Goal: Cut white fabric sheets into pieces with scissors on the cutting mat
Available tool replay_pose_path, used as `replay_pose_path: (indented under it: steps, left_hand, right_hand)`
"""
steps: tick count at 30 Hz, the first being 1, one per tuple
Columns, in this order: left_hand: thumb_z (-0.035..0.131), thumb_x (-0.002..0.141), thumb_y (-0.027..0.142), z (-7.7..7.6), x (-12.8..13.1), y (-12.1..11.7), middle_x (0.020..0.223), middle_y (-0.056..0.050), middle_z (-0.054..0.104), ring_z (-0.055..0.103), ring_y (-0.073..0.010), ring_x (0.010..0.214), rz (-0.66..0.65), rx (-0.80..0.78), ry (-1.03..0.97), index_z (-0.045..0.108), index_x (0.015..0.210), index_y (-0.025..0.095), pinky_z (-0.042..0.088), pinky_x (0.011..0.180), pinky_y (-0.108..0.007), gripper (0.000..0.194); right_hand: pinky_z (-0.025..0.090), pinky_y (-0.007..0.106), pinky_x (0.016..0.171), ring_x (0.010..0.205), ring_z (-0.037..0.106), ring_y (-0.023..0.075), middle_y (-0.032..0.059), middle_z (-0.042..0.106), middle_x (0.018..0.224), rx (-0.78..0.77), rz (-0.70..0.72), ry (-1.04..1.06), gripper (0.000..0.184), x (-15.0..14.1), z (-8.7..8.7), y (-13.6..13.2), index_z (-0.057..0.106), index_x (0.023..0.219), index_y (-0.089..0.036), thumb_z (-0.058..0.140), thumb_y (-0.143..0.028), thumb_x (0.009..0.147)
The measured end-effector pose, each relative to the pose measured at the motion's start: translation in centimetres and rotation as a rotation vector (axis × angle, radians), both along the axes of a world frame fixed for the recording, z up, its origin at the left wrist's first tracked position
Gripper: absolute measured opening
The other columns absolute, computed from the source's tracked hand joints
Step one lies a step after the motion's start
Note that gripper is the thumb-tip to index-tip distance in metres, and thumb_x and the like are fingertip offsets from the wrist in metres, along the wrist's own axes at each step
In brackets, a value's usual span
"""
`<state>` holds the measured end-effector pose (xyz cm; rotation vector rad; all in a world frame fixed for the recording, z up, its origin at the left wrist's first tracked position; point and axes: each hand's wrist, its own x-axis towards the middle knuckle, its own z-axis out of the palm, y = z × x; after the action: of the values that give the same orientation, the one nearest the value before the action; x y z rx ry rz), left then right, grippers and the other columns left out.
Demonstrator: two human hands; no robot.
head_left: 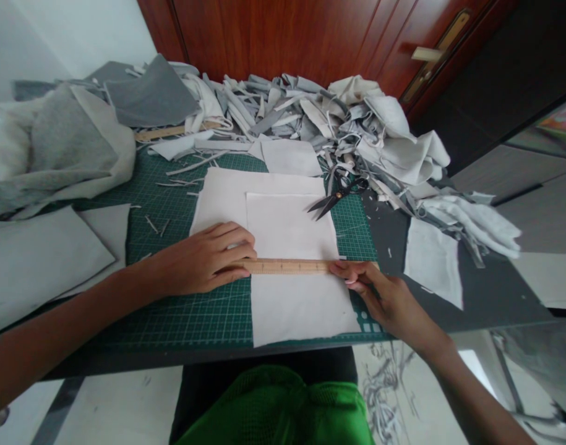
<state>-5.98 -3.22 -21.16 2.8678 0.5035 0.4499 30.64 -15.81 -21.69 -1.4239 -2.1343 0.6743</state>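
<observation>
A wooden ruler [289,266] lies crosswise over a white fabric piece [304,309] on the green cutting mat [185,324]. At the ruler's left end, my left hand [213,256] is closed on it, the thumb along the near edge and the fingers over the top. The right end is pinched between the thumb and fingers of my right hand [387,300]. Beyond the ruler, the same white piece overlaps another white fabric sheet [222,191]. Black-handled scissors [341,194] rest with their blades on the fabric's far right corner.
Heaped grey and white fabric scraps [283,108] line the table's back edge. Larger white pieces [46,259] lie at left below a bundled grey cloth [69,142]. A small white square [433,262] sits at right. Behind stands a wooden door [273,37].
</observation>
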Motion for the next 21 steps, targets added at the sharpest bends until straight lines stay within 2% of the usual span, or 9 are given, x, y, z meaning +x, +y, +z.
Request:
replay_pose_path:
  steps: [2, 6, 11, 13, 17, 19, 21]
  left_hand:
    - [0.053, 0.104, 0.024, 0.0, 0.2, 0.4, 0.112, -0.01, 0.064, 0.056, -0.0236, 0.106, -0.062, -0.047, -0.013, 0.068, 0.111, 0.02, 0.046, 0.096, -0.04, 0.017]
    - [0.048, 0.106, 0.022, 0.0, 0.4, 0.8, 0.099, -0.007, 0.061, 0.055, -0.0209, 0.093, -0.106, -0.161, -0.009, 0.068, 0.098, 0.019, 0.046, 0.087, -0.036, 0.022]
    - [0.056, 0.105, 0.027, -0.1, 0.7, 1.3, 0.09, -0.004, 0.062, 0.057, -0.019, 0.089, -0.155, -0.233, -0.079, 0.066, 0.09, 0.018, 0.045, 0.085, -0.031, 0.02]
    - [0.057, 0.104, 0.027, -0.4, 0.7, 1.5, 0.096, -0.006, 0.066, 0.059, -0.0205, 0.097, -0.144, -0.212, -0.095, 0.069, 0.096, 0.019, 0.045, 0.092, -0.033, 0.017]
    - [0.058, 0.103, 0.024, -1.1, 0.6, 1.5, 0.129, -0.009, 0.066, 0.052, -0.0263, 0.13, -0.133, -0.125, -0.1, 0.071, 0.118, 0.025, 0.035, 0.115, -0.043, 0.02]
    - [0.058, 0.102, 0.022, -1.3, 0.6, 1.3, 0.14, -0.008, 0.062, 0.046, -0.0275, 0.139, -0.138, -0.113, -0.086, 0.071, 0.119, 0.026, 0.031, 0.119, -0.045, 0.022]
    - [0.057, 0.102, 0.019, -1.4, 0.6, 1.2, 0.144, -0.008, 0.06, 0.045, -0.0272, 0.143, -0.137, -0.113, -0.081, 0.071, 0.117, 0.026, 0.031, 0.12, -0.046, 0.022]
  right_hand:
    - [0.059, 0.037, 0.099, 0.127, 0.066, 0.0211, 0.0074, 0.07, 0.135, 0.0, -0.007, 0.004, 0.005, 0.0, 0.1, 0.0, 0.05, 0.108, -0.027, 0.046, -0.027, 0.106]
    - [0.058, 0.039, 0.102, 0.128, 0.065, 0.0207, 0.0066, 0.071, 0.133, 0.011, -0.007, 0.022, 0.005, -0.1, 0.1, 0.2, 0.051, 0.108, -0.027, 0.046, -0.025, 0.106]
    - [0.058, 0.036, 0.1, 0.124, 0.067, 0.0201, 0.0071, 0.072, 0.13, 0.03, -0.021, -0.003, 0.009, 0.1, 0.1, 0.4, 0.055, 0.111, -0.025, 0.048, -0.027, 0.106]
    - [0.059, 0.035, 0.097, 0.12, 0.069, 0.0201, 0.0068, 0.074, 0.126, 0.028, -0.026, -0.009, 0.009, 0.2, 0.4, 0.7, 0.056, 0.11, -0.025, 0.05, -0.028, 0.105]
    - [0.061, 0.028, 0.086, 0.109, 0.074, 0.0192, 0.0049, 0.077, 0.114, -0.038, -0.007, 0.019, 0.01, -0.2, 1.6, 1.8, 0.059, 0.11, -0.025, 0.055, -0.031, 0.103]
    - [0.061, 0.025, 0.077, 0.103, 0.076, 0.0185, 0.0041, 0.079, 0.107, -0.057, -0.015, 0.055, 0.012, -1.1, 2.4, 2.5, 0.061, 0.109, -0.024, 0.058, -0.033, 0.102]
    - [0.06, 0.023, 0.074, 0.097, 0.077, 0.0176, 0.003, 0.079, 0.101, -0.046, -0.023, 0.091, 0.011, -2.5, 3.2, 3.3, 0.062, 0.106, -0.023, 0.06, -0.032, 0.1]
